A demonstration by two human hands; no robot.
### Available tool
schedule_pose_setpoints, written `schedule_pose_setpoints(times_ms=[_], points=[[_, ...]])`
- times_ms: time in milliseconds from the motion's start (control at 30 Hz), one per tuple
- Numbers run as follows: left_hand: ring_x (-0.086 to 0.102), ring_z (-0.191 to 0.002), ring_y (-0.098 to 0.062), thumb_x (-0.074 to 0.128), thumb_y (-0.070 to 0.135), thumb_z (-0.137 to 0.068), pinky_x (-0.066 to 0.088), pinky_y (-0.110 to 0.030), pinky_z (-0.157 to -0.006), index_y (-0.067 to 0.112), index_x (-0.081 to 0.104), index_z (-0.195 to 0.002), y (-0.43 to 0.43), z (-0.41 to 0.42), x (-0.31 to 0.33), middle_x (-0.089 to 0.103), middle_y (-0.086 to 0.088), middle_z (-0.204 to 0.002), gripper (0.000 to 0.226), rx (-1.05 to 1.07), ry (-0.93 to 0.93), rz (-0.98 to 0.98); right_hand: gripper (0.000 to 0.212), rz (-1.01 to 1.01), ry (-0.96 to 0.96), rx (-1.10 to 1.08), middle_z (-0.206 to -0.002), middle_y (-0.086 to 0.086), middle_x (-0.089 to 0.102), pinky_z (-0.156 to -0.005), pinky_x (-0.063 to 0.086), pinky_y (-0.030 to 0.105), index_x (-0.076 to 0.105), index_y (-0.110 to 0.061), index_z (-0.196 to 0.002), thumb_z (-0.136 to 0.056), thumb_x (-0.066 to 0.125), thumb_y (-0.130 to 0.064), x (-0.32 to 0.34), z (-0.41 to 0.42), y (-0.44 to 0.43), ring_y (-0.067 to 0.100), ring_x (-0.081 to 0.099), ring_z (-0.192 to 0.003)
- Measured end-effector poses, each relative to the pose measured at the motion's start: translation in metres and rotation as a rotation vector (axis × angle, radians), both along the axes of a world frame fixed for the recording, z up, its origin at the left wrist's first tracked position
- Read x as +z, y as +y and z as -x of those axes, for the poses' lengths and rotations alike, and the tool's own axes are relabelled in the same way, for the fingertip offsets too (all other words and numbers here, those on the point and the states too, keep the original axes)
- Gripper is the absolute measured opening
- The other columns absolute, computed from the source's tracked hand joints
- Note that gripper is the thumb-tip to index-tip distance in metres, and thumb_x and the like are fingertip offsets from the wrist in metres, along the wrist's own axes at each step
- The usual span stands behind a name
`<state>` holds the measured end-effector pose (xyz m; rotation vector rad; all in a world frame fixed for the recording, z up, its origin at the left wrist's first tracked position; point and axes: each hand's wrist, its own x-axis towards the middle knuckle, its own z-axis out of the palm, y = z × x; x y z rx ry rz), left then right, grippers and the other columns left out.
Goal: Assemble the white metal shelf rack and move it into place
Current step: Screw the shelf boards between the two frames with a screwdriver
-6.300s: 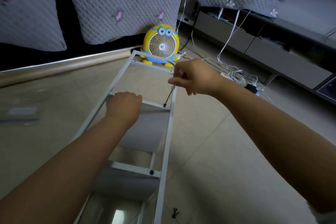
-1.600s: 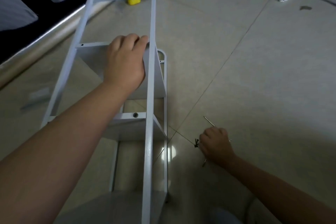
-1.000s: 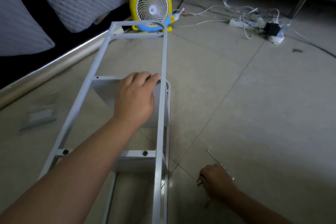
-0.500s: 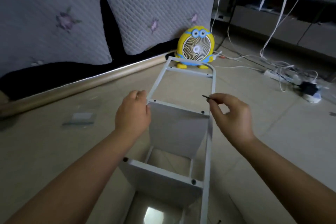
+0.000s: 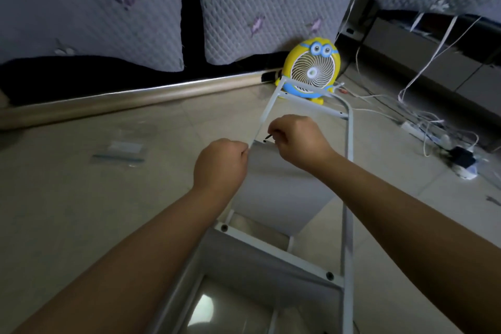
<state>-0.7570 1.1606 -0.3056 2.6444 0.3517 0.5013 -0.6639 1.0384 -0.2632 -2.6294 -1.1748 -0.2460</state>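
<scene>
We see the white metal shelf rack [image 5: 347, 198] lying on its side on the tiled floor [image 5: 81, 198], running from the bottom centre of the frame up toward the centre, its rounded far end just in front of a yellow cartoon fan [image 5: 311, 70]. Two flat shelf panels sit between the rails: one at mid-frame [image 5: 279, 192] and a nearer one lower down [image 5: 260, 274], with dark screw heads showing at the nearer crossbar's corners.

Our left hand [image 5: 221, 165] is curled into a fist at the left rail, fingers wrapped around the frame where the mid-frame panel's top corner meets it. Our right hand [image 5: 298, 138] is just beside it to the right, fingers pinched closed on a small dark screw [image 5: 267, 138], whose tip hangs just above the panel's upper edge near a dark hole there. The two hands are near each other but not touching.

In the upper part of the frame, quilted grey cushions with purple flowers [image 5: 257, 3] hang above a pale metallic strip [image 5: 135, 97] along the floor. At left of centre a clear plastic bag [image 5: 122, 152] lies flat on the tiles. At right, a tangle of white cables [image 5: 428, 127] and a power strip rest on the floor.
</scene>
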Motion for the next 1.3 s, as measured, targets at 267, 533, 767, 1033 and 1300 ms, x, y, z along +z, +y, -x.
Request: schedule_pose_setpoints(times_ms=[267,533,767,1033,1300], points=[[0.052,-0.082,-0.026,0.037,0.022,-0.098,0.026,-0.026,-0.060,0.007,0.064,-0.090,-0.001,-0.003,0.002,0.039,-0.001,-0.069,0.033,0.005,0.044,-0.033,0.023,0.158,0.023,-0.011,-0.101,0.015,0.065,-0.081,0.045,0.037,0.065,-0.003,-0.100,-0.087,0.046,-0.004,0.005,-0.003,0.005,0.031,0.057,-0.095],[0.049,-0.078,-0.021,0.034,0.024,-0.100,0.027,-0.025,-0.061,0.007,0.066,-0.093,-0.002,0.001,0.002,0.041,0.001,-0.073,0.037,0.020,0.051,-0.040,0.022,0.452,-0.024,0.079,-0.104,0.010,0.061,-0.070,0.035,0.027,0.062,-0.008,-0.103,-0.088,0.046,-0.003,0.020,-0.004,0.021,0.027,0.055,-0.096],[0.052,-0.082,-0.021,0.038,0.025,-0.098,0.027,-0.025,-0.063,0.005,0.067,-0.090,-0.003,0.006,0.004,0.045,-0.003,-0.082,0.036,0.044,0.012,-0.002,0.021,0.551,0.011,0.095,-0.105,0.010,0.061,-0.070,0.036,0.026,0.057,-0.008,-0.111,-0.092,0.050,-0.011,0.030,-0.002,0.029,0.023,0.055,-0.093],[0.041,-0.073,-0.014,0.041,0.026,-0.097,0.027,-0.023,-0.062,0.004,0.068,-0.091,-0.002,0.008,0.003,0.053,-0.006,-0.085,0.035,0.057,-0.017,0.068,0.018,0.637,-0.011,0.123,-0.104,0.012,0.059,-0.066,0.031,0.023,0.055,-0.005,-0.106,-0.095,0.045,-0.013,0.030,0.004,0.029,0.017,0.043,-0.080],[0.044,-0.073,-0.014,0.043,0.025,-0.097,0.027,-0.021,-0.062,0.005,0.068,-0.089,-0.001,0.006,0.005,0.048,-0.003,-0.080,0.033,0.059,-0.016,0.092,0.026,0.662,-0.037,-0.005,-0.118,0.015,0.055,-0.071,0.034,0.028,0.046,-0.002,-0.119,-0.096,0.038,-0.009,0.024,0.017,0.033,0.029,0.054,-0.107]])
